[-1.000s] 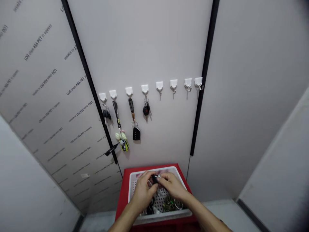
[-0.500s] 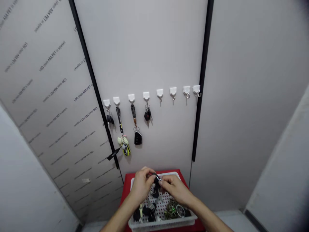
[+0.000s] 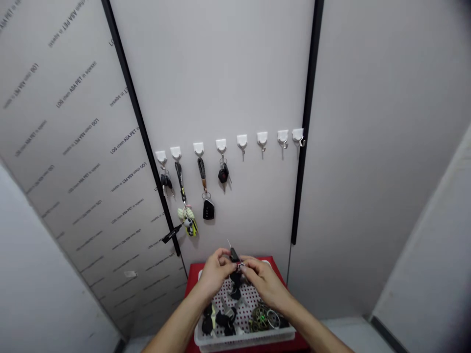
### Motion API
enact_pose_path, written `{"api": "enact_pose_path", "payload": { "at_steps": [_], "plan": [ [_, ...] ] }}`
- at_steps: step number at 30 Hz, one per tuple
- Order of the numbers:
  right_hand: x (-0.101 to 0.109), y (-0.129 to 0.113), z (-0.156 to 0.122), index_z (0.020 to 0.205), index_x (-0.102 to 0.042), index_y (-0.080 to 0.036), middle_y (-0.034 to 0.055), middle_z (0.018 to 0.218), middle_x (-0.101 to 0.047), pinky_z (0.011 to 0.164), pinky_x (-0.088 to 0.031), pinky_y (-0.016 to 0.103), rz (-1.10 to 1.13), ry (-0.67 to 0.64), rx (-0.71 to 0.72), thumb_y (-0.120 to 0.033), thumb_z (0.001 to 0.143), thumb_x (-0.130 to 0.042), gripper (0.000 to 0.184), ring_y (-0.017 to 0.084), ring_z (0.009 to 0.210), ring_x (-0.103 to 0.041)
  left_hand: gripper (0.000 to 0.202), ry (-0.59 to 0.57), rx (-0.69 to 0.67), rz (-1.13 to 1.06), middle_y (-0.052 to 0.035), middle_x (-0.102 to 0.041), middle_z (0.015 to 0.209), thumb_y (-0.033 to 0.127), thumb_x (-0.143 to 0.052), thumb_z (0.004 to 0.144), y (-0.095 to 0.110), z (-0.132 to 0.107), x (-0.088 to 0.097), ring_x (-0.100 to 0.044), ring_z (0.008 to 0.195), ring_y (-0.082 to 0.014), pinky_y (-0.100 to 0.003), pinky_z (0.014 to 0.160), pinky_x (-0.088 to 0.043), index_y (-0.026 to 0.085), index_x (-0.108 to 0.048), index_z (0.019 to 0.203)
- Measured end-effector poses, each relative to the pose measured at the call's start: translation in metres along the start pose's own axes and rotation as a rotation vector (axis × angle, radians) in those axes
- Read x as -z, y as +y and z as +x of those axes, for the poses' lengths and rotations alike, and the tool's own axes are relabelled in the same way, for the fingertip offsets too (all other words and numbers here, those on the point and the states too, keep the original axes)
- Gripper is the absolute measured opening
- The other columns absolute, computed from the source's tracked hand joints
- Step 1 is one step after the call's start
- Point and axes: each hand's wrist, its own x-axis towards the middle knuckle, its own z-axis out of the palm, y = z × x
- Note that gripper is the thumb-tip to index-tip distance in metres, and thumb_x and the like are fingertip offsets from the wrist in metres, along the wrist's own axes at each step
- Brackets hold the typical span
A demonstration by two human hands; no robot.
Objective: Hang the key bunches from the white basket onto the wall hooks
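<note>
Above the far part of a white perforated basket (image 3: 265, 338), my left hand (image 3: 216, 272) and my right hand (image 3: 263, 279) are closed together on one black-handled key (image 3: 234, 254). Its thin metal blade points up and away from me. A shiny ring or clasp shows between my fingertips, though its shape is too small to make out. Just beneath my fingers, more black keys (image 3: 235, 289) lie in the basket. Nearer to me are other dark keys (image 3: 226, 321), and at the right a tangled greenish bunch with a silver ring (image 3: 273, 318).
The basket stands on a red surface (image 3: 193, 277) against a light panel. A row of white hooks (image 3: 242, 141) runs along the panel. Keys hang from the left hooks, among them a black car key (image 3: 208, 209) on a strap and a panda charm (image 3: 189, 223). Black strips (image 3: 308, 98) edge the panel.
The key between my hands has turned, so its blade now sticks up past my fingers. Both hands have shifted slightly, still close together over the basket.
</note>
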Motion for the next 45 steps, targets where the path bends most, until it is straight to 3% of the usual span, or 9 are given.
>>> {"api": "enact_pose_path", "payload": {
  "at_steps": [4,8,11,15,18,26,34,40,45],
  "plan": [
    [0.002,0.002,0.001,0.066,-0.054,-0.017,0.0067,0.102,-0.047,0.081,-0.029,0.03,-0.125,0.033,0.013,-0.024,0.065,-0.042,0.014,0.018,0.097,-0.039,0.026,0.065,-0.141,0.167,0.0041,-0.046,0.057,0.007,-0.044,0.052,0.003,0.005,0.004,-0.041,0.051,-0.0064,-0.017,0.049,-0.031,0.014,-0.044,0.077],
    [0.006,0.002,0.004,0.084,-0.051,-0.018,0.0061,0.103,-0.047,0.085,-0.026,0.032,-0.166,0.174,0.025,-0.02,0.062,-0.045,0.023,0.017,0.099,-0.038,0.032,0.054,-0.281,0.522,0.0036,-0.047,0.056,0.002,-0.037,0.049,0.019,0.006,0.007,-0.042,0.053,-0.0079,-0.018,0.051,-0.031,0.016,-0.049,0.076],
    [0.006,0.0,0.005,0.093,-0.049,-0.018,0.0057,0.099,-0.05,0.082,-0.03,0.031,-0.146,0.098,0.081,-0.022,0.062,-0.046,0.031,0.017,0.092,-0.043,0.031,-0.001,-0.38,0.715,0.0023,-0.051,0.058,0.002,-0.036,0.049,0.035,0.003,0.004,-0.044,0.058,-0.0098,-0.019,0.055,-0.031,0.017,-0.052,0.072],
    [0.005,-0.003,0.009,0.085,-0.053,-0.015,0.0042,0.08,-0.057,0.067,-0.038,0.027,-0.079,-0.017,0.053,-0.024,0.065,-0.044,0.023,0.015,0.073,-0.049,0.031,-0.033,-0.432,0.723,0.0024,-0.051,0.058,0.003,-0.036,0.052,0.053,0.001,-0.004,-0.045,0.056,-0.0092,-0.019,0.054,-0.033,0.017,-0.053,0.074],
    [0.013,-0.011,0.018,0.082,-0.053,-0.015,0.0037,0.079,-0.055,0.065,-0.038,0.024,-0.039,0.082,0.102,-0.024,0.066,-0.044,0.021,0.013,0.071,-0.049,0.026,-0.03,-0.435,0.647,0.0027,-0.051,0.056,0.004,-0.038,0.054,0.071,0.005,-0.009,-0.045,0.052,-0.0078,-0.018,0.051,-0.035,0.016,-0.052,0.072],
    [0.06,-0.075,0.062,0.068,-0.055,-0.014,0.0026,0.067,-0.055,0.057,-0.038,0.021,-0.014,0.375,0.239,-0.031,0.063,-0.045,0.021,0.011,0.063,-0.048,0.017,0.067,-0.66,0.512,0.0024,-0.05,0.058,0.005,-0.046,0.056,0.144,0.028,-0.023,-0.047,0.054,-0.0058,-0.016,0.053,-0.038,0.013,-0.051,0.069],
    [0.095,-0.122,0.127,0.059,-0.057,-0.01,-0.0009,0.05,-0.049,0.041,-0.03,0.016,-0.046,0.56,0.209,-0.035,0.06,-0.044,0.028,0.006,0.047,-0.04,0.014,0.348,-0.9,0.837,0.0008,-0.055,0.063,0.013,-0.046,0.062,0.202,0.059,-0.023,-0.049,0.059,-0.0072,-0.019,0.059,-0.038,0.013,-0.055,0.072],
    [0.106,-0.13,0.153,0.056,-0.057,-0.009,-0.0017,0.041,-0.043,0.036,-0.024,0.016,-0.186,0.686,0.168,-0.038,0.058,-0.043,0.032,0.006,0.04,-0.035,0.022,0.425,-0.789,1.074,-0.0015,-0.06,0.076,0.013,-0.041,0.064,0.225,0.081,-0.029,-0.051,0.071,-0.0099,-0.02,0.067,-0.038,0.019,-0.058,0.077],
    [0.11,-0.125,0.156,0.055,-0.058,-0.01,-0.0006,0.04,-0.045,0.039,-0.028,0.019,-0.307,0.645,0.036,-0.036,0.058,-0.044,0.029,0.008,0.04,-0.038,0.024,0.404,-0.691,1.17,-0.0069,-0.059,0.08,0.013,-0.042,0.064,0.223,0.091,-0.035,-0.052,0.075,-0.0142,-0.025,0.068,-0.038,0.015,-0.056,0.083]
  ]
}}
